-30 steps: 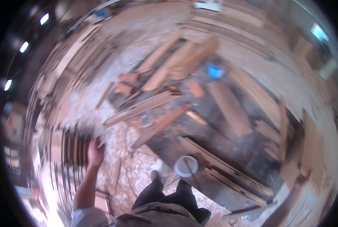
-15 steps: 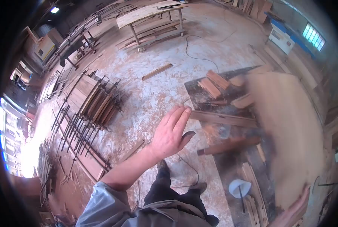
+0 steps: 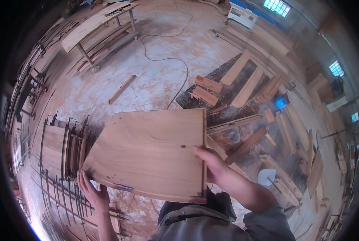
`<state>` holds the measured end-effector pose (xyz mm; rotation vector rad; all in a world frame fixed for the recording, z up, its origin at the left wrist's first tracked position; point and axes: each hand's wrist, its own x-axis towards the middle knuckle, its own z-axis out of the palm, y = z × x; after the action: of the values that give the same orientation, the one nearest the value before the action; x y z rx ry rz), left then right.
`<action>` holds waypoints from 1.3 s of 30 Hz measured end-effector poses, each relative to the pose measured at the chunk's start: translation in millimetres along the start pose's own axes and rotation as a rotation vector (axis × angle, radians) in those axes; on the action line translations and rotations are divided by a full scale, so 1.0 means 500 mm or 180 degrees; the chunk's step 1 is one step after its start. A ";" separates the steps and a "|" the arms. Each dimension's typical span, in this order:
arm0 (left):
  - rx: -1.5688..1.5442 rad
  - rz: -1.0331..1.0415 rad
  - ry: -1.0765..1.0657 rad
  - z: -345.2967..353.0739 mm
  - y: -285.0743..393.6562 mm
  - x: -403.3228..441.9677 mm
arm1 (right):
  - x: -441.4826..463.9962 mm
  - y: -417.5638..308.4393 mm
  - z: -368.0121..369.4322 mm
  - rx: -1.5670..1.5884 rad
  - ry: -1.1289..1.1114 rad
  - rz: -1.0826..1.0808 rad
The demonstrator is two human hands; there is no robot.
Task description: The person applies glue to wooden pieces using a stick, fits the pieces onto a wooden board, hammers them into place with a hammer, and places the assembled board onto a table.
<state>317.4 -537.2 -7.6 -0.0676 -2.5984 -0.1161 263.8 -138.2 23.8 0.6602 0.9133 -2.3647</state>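
A broad wooden panel [image 3: 151,152] with a slanted left side and a small dark knot lies across the front of my body, held up above the floor. My right hand [image 3: 213,162] grips its right edge, thumb on the upper face and the other fingers hidden behind it. At the lower left corner, my left hand [image 3: 93,193] touches the panel with its fingertips along the edge; the thumb stands apart from them.
Clamped panels [image 3: 73,150] stand at left. A dark low table [image 3: 237,74] at right bears planks, a white bucket [image 3: 266,176] and a blue container [image 3: 281,102]. A wheeled workbench [image 3: 92,26], a cable [image 3: 163,59] and a loose wood strip [image 3: 122,89] are farther off.
The wide panel has moved from the right side to in front of my body. My left hand, empty and spread before, has come to its left corner; my right hand has moved left with it.
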 end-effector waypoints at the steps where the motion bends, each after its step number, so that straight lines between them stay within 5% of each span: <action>1: -0.0014 -0.0015 -0.0053 0.003 -0.028 0.004 | 0.027 0.005 0.013 0.0107 -0.0231 0.0037; 2: -0.0210 -0.0477 -0.0077 -0.005 -0.023 0.016 | 0.050 0.006 0.024 0.0018 -0.0097 -0.0038; 4: -0.2873 -0.1994 0.0437 0.057 -0.062 0.001 | 0.103 -0.002 0.045 -0.0231 0.0085 -0.0097; 6: -0.4634 -0.3636 -0.0249 0.069 -0.087 0.046 | 0.160 -0.005 0.048 -0.0171 -0.0333 -0.0318; 7: -0.6154 -0.3466 -0.0835 0.095 -0.105 0.066 | 0.192 -0.011 0.056 -0.0081 -0.0482 -0.0358; 9: -0.5842 -0.3612 -0.1169 0.107 -0.031 0.131 | 0.264 -0.033 0.096 0.0013 -0.0641 -0.0684; 12: -0.6734 -0.3199 -0.2107 0.155 0.066 0.232 | 0.405 -0.008 0.108 -0.0496 -0.0453 -0.0834; 14: -0.6710 -0.3508 -0.1658 0.221 0.080 0.277 | 0.457 -0.005 0.125 -0.0672 -0.0504 -0.0735; 20: -0.5526 -0.3834 -0.2351 0.348 0.081 0.437 | 0.474 -0.026 0.184 -0.0743 -0.0448 -0.1650; 23: -0.4283 -0.3305 -0.2155 0.372 0.060 0.522 | 0.472 -0.067 0.149 -0.1051 -0.0520 -0.1050; 24: -0.4591 -0.3570 -0.2509 0.411 0.017 0.548 | 0.464 -0.082 0.120 -0.1281 -0.0560 -0.0908; 26: -0.4633 -0.2999 -0.2861 0.583 -0.180 0.590 | 0.424 -0.098 0.030 -0.1998 0.0676 -0.1593; 28: -0.4158 -0.2738 -0.2533 0.553 -0.122 0.628 | 0.335 -0.112 -0.080 -0.1403 0.1856 -0.2351; 29: -0.3928 -0.2636 -0.2330 0.541 -0.112 0.639 | 0.251 -0.154 -0.114 -0.1799 0.2647 -0.1899; 30: -0.3932 -0.2644 -0.2402 0.558 -0.131 0.655 | 0.224 -0.138 -0.184 -0.1153 0.3273 -0.1794; 33: -0.3812 -0.2576 -0.2670 0.608 -0.215 0.748 | 0.146 -0.044 -0.385 -0.2274 0.5245 -0.1702; 36: -0.3640 -0.2508 -0.2936 0.629 -0.255 0.811 | 0.127 -0.017 -0.397 -0.2177 0.5630 -0.1333; 39: -0.2681 -0.2057 -0.2502 0.673 -0.321 0.846 | 0.126 -0.012 -0.401 -0.2069 0.5691 -0.0761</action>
<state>-228.2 -653.9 -88.4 0.5247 -2.9834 -1.6929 263.2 -9.4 -142.4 2.4007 2.2561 -0.8518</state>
